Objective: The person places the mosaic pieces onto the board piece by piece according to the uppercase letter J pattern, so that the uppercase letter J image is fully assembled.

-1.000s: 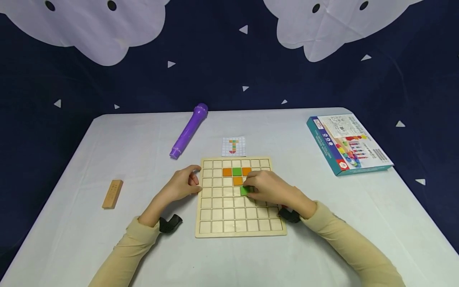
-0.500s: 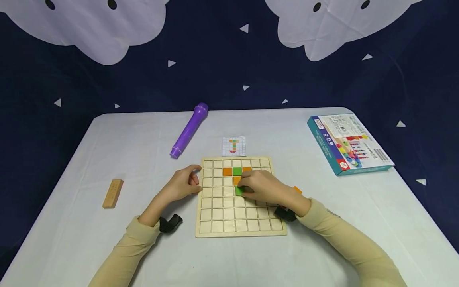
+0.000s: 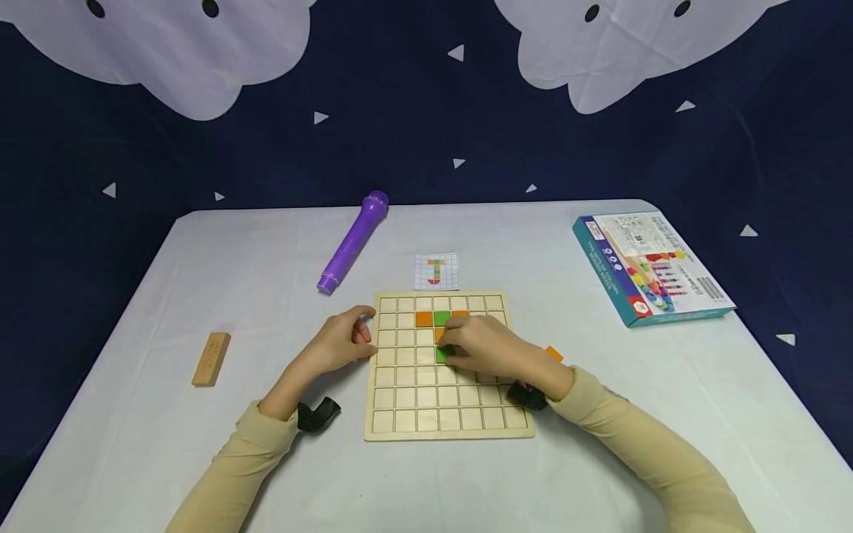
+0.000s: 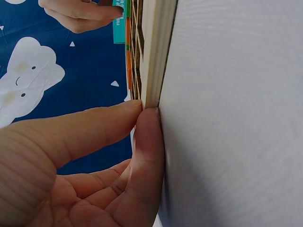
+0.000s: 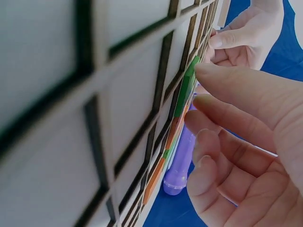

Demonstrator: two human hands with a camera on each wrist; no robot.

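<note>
In the head view, a wooden grid board [image 3: 393,400] lies on the white table with a short T of orange and green square tiles, among them an orange tile [image 3: 424,319] and a green tile [image 3: 442,318]. My right hand [image 3: 489,346] pinches another green tile [image 3: 442,355] between thumb and index finger, over the cell below the middle orange tile; the hand partly covers it. In the right wrist view that green tile [image 5: 184,90] lies close against the grid. My left hand [image 3: 336,340] rests thumb and index fingertips against the board's left edge, the other fingers loosely bent.
Behind the board lies a pattern card [image 3: 436,272] showing a J. A purple microphone-shaped tube [image 3: 353,243] is at the back, a wooden block [image 3: 212,359] at left, and a flat box [image 3: 653,266] at right. An orange piece [image 3: 554,353] shows beyond my right wrist.
My right hand has moved slightly left with the green tile, bringing it in line under the orange one. An orange piece has come into sight behind the right wrist. My left hand stays put.
</note>
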